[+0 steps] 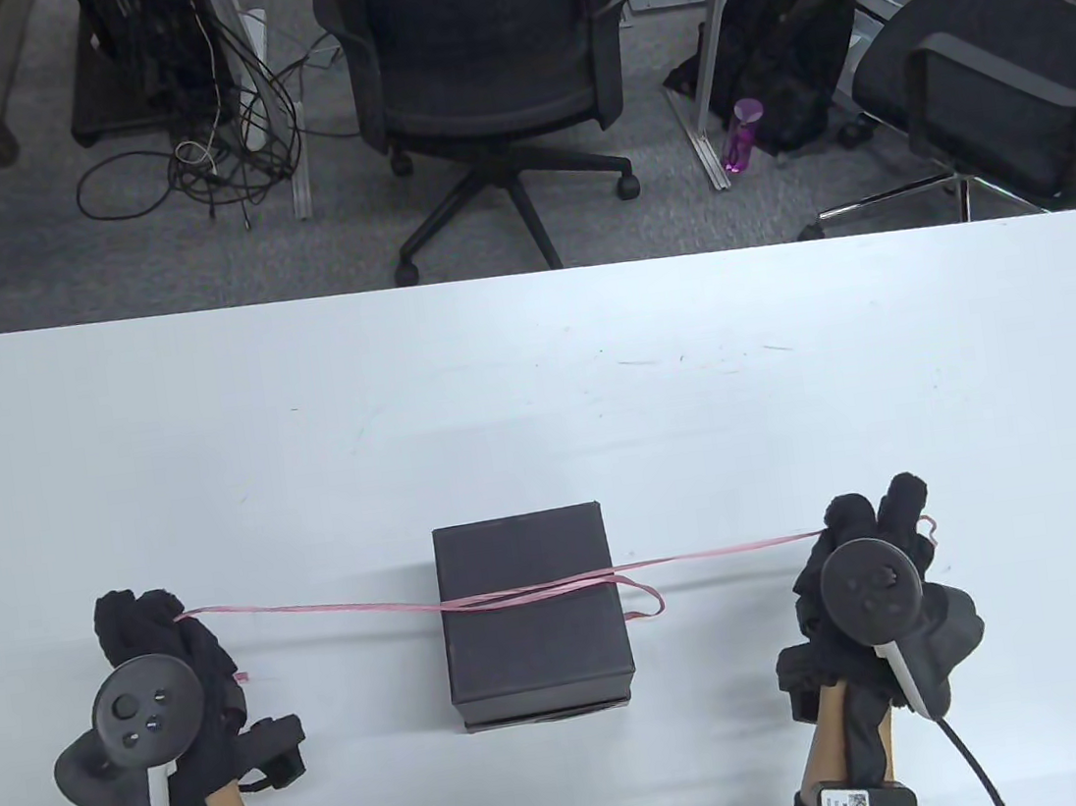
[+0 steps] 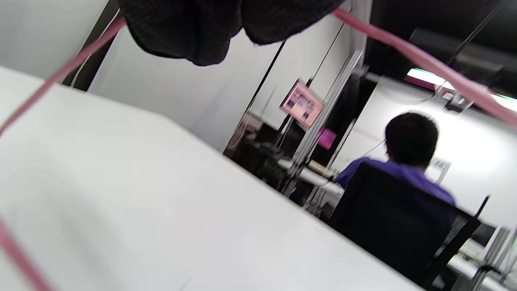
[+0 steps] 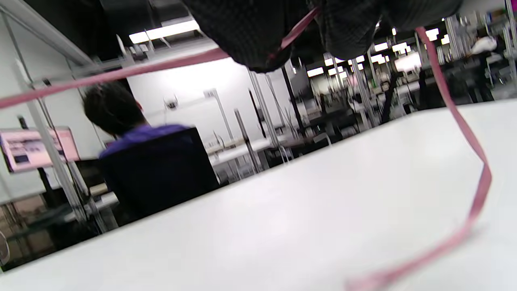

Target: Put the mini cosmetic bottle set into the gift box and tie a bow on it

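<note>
1. We see a broad white table point(image 1: 207, 446) carrying everything; beyond its far edge stand two black office chairs point(image 1: 493, 62) and a black backpack point(image 1: 778, 45).
2. We find the black, lidded, square cardboard gift box point(image 1: 529, 612) closed at the near middle of the table, between the two hands, matte and plain, with no writing we can read.
3. Our left hand point(image 1: 158, 636) in its black sensor glove sits well left of the box, fingers curled and pinching one end of the ribbon.
4. Our right hand point(image 1: 873, 537), well right of the box, pinches the other end.
5. The thin pink ribbon point(image 1: 328, 609) runs taut from hand to hand, crossing on the lid, a loose loop lying just beside the box's right edge.
6. A white label point(image 1: 843, 803) on the right wrist unit is too small to read.
</note>
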`<action>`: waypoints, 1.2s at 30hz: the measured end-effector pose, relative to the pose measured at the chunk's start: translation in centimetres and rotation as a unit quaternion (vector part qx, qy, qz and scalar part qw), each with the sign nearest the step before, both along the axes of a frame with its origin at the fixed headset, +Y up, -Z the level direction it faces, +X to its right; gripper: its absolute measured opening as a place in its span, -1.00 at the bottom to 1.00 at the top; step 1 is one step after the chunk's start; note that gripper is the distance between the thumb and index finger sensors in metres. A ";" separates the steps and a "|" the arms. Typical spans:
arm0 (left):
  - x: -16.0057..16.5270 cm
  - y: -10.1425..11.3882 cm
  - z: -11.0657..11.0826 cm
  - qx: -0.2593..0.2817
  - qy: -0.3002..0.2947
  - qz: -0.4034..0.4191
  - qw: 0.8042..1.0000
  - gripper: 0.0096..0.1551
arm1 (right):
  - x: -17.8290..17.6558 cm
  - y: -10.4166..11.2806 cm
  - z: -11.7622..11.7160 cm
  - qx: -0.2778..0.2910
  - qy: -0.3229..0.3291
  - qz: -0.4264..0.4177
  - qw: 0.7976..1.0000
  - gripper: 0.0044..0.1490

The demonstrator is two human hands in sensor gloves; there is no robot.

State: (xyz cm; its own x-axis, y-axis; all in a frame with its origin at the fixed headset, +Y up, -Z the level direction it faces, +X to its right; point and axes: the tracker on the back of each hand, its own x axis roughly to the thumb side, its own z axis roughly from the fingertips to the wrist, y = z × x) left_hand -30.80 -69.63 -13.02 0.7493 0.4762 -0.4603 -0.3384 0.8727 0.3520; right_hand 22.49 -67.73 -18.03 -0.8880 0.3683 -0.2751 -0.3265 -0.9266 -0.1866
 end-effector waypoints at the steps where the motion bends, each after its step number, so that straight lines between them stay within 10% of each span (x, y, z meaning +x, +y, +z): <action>1: -0.2 -1.1 -0.4 -0.028 0.000 0.008 1.000 -0.61 | 0.1 -0.9 -0.3 -0.049 0.000 -0.008 0.999 -0.53; 5: -0.3 -3.8 -1.4 -0.126 -0.015 0.042 0.991 -0.59 | 0.2 -2.4 -0.9 -0.140 0.003 -0.038 0.989 -0.50; 10: 0.6 -3.9 -2.2 -0.323 -0.060 0.050 0.943 -0.11 | -0.6 -1.0 -0.4 -0.119 -0.001 -0.005 0.993 -0.27; 15: 2.5 -0.7 -2.1 -0.271 -0.092 0.037 0.957 -0.15 | -2.3 1.1 0.4 -0.025 0.032 -0.013 0.999 -0.34; 19: 5.9 2.1 -1.6 -0.123 -0.203 -0.007 0.971 -0.24 | -4.6 1.7 0.2 0.035 0.178 -0.095 0.979 -0.41; 25: 10.5 1.0 -2.5 -0.092 -0.419 0.074 0.900 -0.04 | -8.9 -1.5 -1.2 -0.039 0.322 -0.270 0.907 -0.28; 36: 11.5 0.5 -2.6 -0.077 -0.360 0.024 0.929 -0.63 | -10.1 -1.7 -1.3 -0.014 0.317 -0.252 0.914 -0.48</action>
State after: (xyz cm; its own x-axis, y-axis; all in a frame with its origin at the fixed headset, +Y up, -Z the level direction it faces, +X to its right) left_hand -19.33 -69.13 -15.60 0.8692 0.4867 0.0871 -0.4773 0.8719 -0.1091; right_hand 12.43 -69.42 -19.33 -0.5914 0.7755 0.2210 -0.7479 -0.6300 0.2091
